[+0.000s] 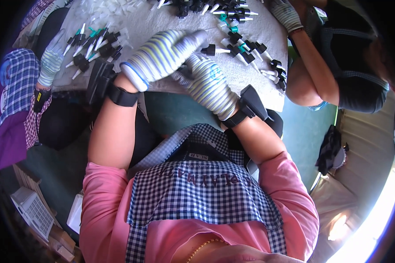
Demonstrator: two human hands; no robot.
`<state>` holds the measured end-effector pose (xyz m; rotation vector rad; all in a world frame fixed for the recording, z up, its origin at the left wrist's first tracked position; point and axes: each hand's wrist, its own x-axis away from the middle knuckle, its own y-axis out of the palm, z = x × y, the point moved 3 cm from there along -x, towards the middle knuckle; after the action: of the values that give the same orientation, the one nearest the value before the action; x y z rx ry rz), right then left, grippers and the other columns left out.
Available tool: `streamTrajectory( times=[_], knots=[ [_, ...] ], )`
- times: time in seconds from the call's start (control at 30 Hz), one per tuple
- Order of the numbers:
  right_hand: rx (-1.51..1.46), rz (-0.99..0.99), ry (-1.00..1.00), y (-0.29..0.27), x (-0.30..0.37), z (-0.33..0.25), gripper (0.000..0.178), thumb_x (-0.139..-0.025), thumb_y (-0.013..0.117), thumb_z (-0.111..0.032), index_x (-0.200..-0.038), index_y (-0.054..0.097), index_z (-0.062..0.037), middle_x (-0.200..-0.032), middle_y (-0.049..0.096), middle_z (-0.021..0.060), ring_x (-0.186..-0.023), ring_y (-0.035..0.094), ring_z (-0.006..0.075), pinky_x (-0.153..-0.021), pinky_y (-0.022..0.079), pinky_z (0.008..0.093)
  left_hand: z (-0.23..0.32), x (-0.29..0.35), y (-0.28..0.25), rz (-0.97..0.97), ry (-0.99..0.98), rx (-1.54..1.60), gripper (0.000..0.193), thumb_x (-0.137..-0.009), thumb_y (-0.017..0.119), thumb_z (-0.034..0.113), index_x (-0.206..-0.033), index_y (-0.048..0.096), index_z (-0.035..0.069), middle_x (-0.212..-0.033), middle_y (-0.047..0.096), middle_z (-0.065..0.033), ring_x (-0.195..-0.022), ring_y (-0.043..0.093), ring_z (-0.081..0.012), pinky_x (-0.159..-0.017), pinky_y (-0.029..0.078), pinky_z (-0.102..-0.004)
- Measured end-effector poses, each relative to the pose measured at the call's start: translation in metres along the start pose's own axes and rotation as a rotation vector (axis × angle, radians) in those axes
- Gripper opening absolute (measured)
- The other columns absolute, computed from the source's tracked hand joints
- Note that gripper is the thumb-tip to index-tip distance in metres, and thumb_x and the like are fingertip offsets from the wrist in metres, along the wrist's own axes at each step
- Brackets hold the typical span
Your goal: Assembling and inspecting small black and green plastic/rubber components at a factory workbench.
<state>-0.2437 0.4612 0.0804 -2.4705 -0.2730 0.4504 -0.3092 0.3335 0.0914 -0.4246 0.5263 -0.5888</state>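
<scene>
Both of my hands wear striped work gloves with grey fingertips and meet over the near edge of the table. My left hand [162,57] lies across the top, closed, its fingers pressed together and pointing right. Just below it, my right hand [211,85] is closed too, its curled fingers partly covered by the left. Whatever lies between them is hidden. A black cap with a white pointed tube [216,50] shows right beside the fingertips; I cannot tell if it is touched. Left of my left wrist is a pile of similar capped tubes [96,44], some with teal parts.
More black caps with white tubes [245,48] spread over the pale cloth-covered table [267,94]. Translucent white pieces [105,15] are heaped at the far left. One person's gloved hand [52,61] rests at the left edge; another's [286,15] reaches in at upper right.
</scene>
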Motion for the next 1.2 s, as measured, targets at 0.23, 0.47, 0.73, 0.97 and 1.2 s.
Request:
streamTrajectory(
  times=[0.23, 0.47, 0.73, 0.97, 1.2],
  knots=[
    [-0.309, -0.046, 0.193, 0.023, 0.019, 0.032, 0.032, -0.087, 0.070, -0.011, -0.116, 0.062, -0.0012, -0.106, 0.068, 0.0141, -0.100, 0.065, 0.0227, -0.084, 0.053, 0.0341, 0.022, -0.012, 0.021, -0.177, -0.367, -0.414, 0.063, -0.096, 0.044, 0.057, -0.104, 0.069, 0.000, -0.093, 0.068, -0.0246, -0.091, 0.065, -0.0409, -0.084, 0.052, -0.0455],
    [-0.044, -0.162, 0.201, 0.023, 0.020, 0.038, 0.038, -0.084, 0.073, -0.021, -0.118, 0.064, -0.0061, -0.107, 0.069, 0.0141, -0.097, 0.066, 0.0271, -0.081, 0.052, 0.0349, 0.011, -0.017, 0.036, -0.195, -0.368, -0.519, 0.062, -0.096, 0.043, 0.057, -0.102, 0.070, 0.002, -0.095, 0.068, -0.0243, -0.093, 0.064, -0.0409, -0.085, 0.051, -0.0467],
    [-0.112, -0.123, 0.218, 0.019, 0.021, 0.032, 0.038, -0.085, 0.071, -0.026, -0.117, 0.065, -0.0070, -0.107, 0.069, 0.0146, -0.098, 0.066, 0.0300, -0.082, 0.052, 0.0370, 0.003, -0.013, 0.040, -0.137, -0.339, -0.488, 0.053, -0.097, 0.045, 0.050, -0.100, 0.070, 0.003, -0.094, 0.068, -0.0225, -0.090, 0.063, -0.0409, -0.082, 0.050, -0.0478],
    [-0.022, -0.043, 0.098, 0.026, 0.021, 0.033, 0.040, -0.084, 0.072, -0.024, -0.118, 0.064, -0.0053, -0.105, 0.069, 0.0156, -0.097, 0.067, 0.0320, -0.079, 0.053, 0.0373, -0.001, -0.011, 0.040, -0.073, -0.348, -0.469, 0.051, -0.098, 0.045, 0.049, -0.098, 0.069, 0.004, -0.092, 0.068, -0.0222, -0.089, 0.063, -0.0415, -0.080, 0.050, -0.0486],
    [-0.037, -0.042, 0.069, 0.027, 0.018, 0.028, 0.030, -0.082, 0.073, -0.020, -0.107, 0.067, -0.0033, -0.095, 0.070, 0.0187, -0.092, 0.067, 0.0354, -0.077, 0.052, 0.0397, -0.001, 0.002, 0.033, -0.032, -0.470, -0.372, 0.055, -0.097, 0.047, 0.052, -0.090, 0.067, 0.001, -0.090, 0.066, -0.0244, -0.088, 0.062, -0.0415, -0.079, 0.049, -0.0485]
  ],
)
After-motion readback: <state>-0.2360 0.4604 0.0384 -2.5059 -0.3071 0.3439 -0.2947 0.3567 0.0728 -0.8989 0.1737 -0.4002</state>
